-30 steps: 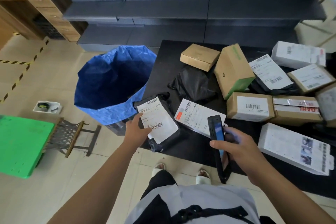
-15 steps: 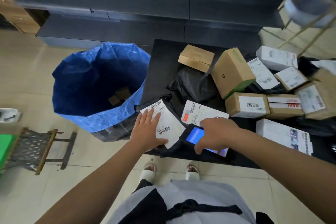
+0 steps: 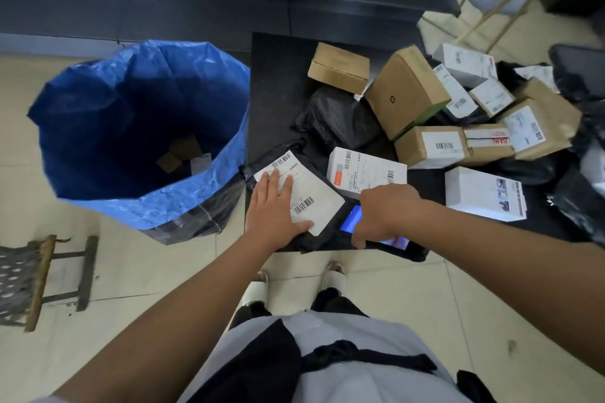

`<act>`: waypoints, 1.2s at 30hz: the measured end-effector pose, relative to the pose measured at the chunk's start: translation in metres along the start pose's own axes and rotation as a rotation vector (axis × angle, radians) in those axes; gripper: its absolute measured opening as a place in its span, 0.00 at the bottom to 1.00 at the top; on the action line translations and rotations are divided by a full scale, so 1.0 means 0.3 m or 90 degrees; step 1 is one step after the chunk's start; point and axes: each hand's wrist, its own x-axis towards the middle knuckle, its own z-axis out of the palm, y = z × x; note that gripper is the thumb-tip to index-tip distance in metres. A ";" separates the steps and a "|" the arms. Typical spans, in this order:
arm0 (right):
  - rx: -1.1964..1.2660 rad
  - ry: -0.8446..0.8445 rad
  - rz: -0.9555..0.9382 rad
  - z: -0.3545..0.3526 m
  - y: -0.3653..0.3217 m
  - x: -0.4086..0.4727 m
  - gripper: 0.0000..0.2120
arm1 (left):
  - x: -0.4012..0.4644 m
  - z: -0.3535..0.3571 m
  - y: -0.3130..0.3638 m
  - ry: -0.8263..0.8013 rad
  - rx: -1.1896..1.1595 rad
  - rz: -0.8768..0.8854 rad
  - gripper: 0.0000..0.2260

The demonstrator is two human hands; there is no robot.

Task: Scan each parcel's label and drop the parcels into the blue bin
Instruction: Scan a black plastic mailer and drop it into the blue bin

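Left hand [image 3: 273, 206]: fingers straight and spread, palm pressed flat on the white label [image 3: 302, 196] of a black bag parcel [image 3: 314, 235] at the near edge of the black table [image 3: 275, 82]. Just right of it, right hand [image 3: 383, 211]: fingers curled down round a handheld scanner [image 3: 352, 222], lit blue screen showing beside the knuckles, nose of the scanner touching the label's right corner. Beyond the scanner hand, touching the bag, a white parcel [image 3: 365, 172] lying flat, barcode up. Further back, a crumpled black bag [image 3: 337, 118], a small brown box [image 3: 339, 67] and a big tilted brown box [image 3: 406, 90]. Off to the right, a heap of brown and white labelled boxes [image 3: 484, 141], touching one another. Left of the flat hand, just beside the table, the blue bin [image 3: 98, 101], open, brown boxes at its bottom [image 3: 180, 154]. Lower left, on the tiled floor, a low stool [image 3: 42, 281].
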 end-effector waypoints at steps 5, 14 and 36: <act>-0.019 0.037 0.007 0.005 -0.029 -0.019 0.16 | -0.005 -0.013 -0.001 -0.013 -0.018 0.008 0.50; -0.068 0.089 0.020 -0.014 -0.048 -0.061 0.14 | -0.004 -0.030 -0.002 -0.027 -0.034 0.014 0.50; 0.690 0.121 -0.002 0.235 0.147 -0.051 0.30 | -0.105 -0.057 -0.038 0.021 -0.810 -0.507 0.16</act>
